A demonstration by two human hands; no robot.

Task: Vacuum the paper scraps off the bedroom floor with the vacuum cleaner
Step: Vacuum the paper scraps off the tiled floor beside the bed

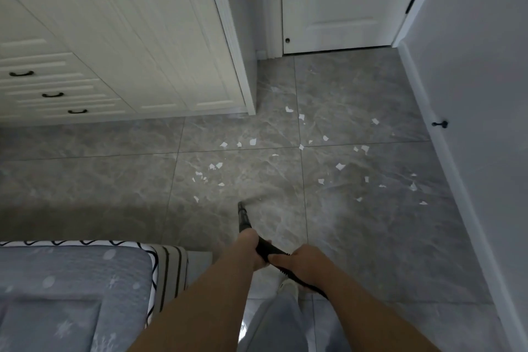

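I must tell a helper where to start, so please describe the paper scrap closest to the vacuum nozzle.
Find the bed corner at lower left, then the black vacuum nozzle held ahead of both hands. Just left of its tip lies one small white scrap. It lies alone, nearer the bed than the cluster of scraps beyond it.

Black vacuum nozzle (243, 216) angled near white scraps (288, 157).

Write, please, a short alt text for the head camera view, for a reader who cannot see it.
Two hands, the left hand ahead of the right hand, grip a black vacuum cleaner whose nozzle points at white paper scraps scattered over a grey tiled floor. A white wardrobe stands at the left, a closed door lies ahead, and a bed corner shows at the lower left.
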